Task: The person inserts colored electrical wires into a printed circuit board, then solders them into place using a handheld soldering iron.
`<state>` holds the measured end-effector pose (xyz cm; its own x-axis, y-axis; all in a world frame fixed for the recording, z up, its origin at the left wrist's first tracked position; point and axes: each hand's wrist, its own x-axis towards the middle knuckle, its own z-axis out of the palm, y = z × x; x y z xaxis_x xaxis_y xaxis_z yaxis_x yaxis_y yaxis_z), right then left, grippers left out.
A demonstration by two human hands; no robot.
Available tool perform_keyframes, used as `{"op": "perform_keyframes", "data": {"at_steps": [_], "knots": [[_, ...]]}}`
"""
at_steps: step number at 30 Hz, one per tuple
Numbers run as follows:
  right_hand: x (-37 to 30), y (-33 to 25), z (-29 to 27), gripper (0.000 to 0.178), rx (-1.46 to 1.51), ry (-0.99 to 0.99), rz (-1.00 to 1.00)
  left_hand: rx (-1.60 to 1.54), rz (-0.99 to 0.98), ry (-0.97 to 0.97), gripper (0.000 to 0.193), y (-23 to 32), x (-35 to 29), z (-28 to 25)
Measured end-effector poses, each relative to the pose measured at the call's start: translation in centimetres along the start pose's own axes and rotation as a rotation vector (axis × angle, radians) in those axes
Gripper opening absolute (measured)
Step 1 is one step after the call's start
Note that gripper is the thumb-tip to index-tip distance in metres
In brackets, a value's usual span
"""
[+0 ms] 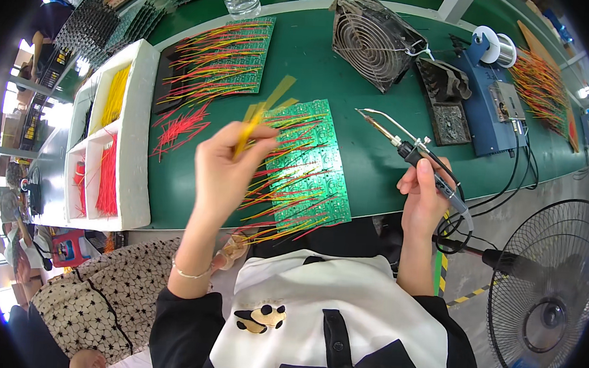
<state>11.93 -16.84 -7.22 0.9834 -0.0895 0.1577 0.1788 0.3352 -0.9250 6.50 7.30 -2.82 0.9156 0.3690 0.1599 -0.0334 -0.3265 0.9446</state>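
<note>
My left hand (226, 170) is closed on a few yellow wires (264, 109), which are smeared by motion. It hovers over the left edge of a green circuit board panel (326, 166) lined with red, yellow and black wires. Held in my right hand (425, 199) is a soldering iron (408, 152) with a thin feed tube alongside. Its tip points up and left, apart from the panel and to its right. My left fingers hide part of the panel's left side.
Loose red wires (180, 130) lie left of the panel, beside a white divided box (144, 168) of wires. Another wired panel (248, 56) lies behind. At the back stand a dusty fan (371, 40), a blue soldering station (492, 101) and a solder spool (498, 49). Cables (510, 190) hang at right.
</note>
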Motion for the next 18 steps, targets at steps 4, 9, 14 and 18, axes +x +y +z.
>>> {"op": "perform_keyframes", "data": {"at_steps": [4,9,14,18], "knots": [[-0.7,0.2,0.0,0.011,0.011,-0.04,0.035,0.249,0.118,-0.03,0.011,-1.6,0.2,2.4],[-0.9,0.0,-0.7,0.011,-0.03,-0.048,0.05,0.266,0.132,0.031,0.012,-2.9,-0.2,3.3],[-1.3,0.2,-0.8,0.012,-0.101,-0.095,0.067,0.456,0.086,0.041,0.014,-2.0,-0.7,3.7],[-1.4,0.3,-0.9,0.013,-0.102,-0.114,0.077,0.402,0.198,0.076,0.014,-3.0,-0.7,4.0]]}}
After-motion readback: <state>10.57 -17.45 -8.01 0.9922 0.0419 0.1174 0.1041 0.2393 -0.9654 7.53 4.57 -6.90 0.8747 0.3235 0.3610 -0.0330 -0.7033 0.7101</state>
